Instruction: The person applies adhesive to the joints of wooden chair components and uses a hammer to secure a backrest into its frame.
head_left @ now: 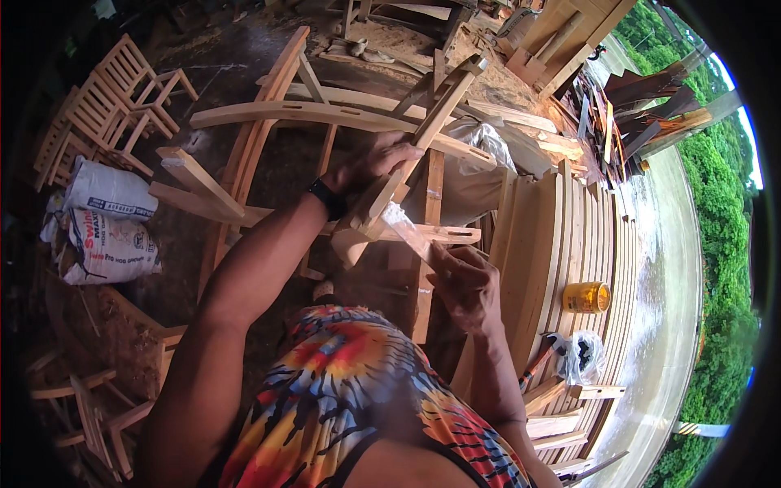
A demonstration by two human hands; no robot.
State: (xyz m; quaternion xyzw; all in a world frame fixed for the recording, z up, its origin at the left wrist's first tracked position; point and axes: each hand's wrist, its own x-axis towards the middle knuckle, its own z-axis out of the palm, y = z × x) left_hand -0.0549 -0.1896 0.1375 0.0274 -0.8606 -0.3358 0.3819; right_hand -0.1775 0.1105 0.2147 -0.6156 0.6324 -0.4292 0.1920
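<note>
My left hand [376, 164] is closed on a wooden frame piece [446, 106], a bar that slants up and away to the right. A dark band circles that wrist. In my right hand [465, 286] is a flat stick [415, 240], gripped at its near end. White paste [394, 215] coats the stick's far end, which is at the joint end of the frame piece, just below my left hand. Whether the stick presses on the wood I cannot tell. Beneath both hands runs a slotted wooden rail [451, 234]. Farther off lies a long curved slotted rail [325, 114].
Stacked boards [561, 244] fill the right side, bearing an amber jar [586, 298], a hammer [543, 358] and a clear plastic bag [598, 358]. Printed sacks [114, 244] and slatted chairs [122, 93] stand at left. Scrap wood [606, 130] is piled at the far right.
</note>
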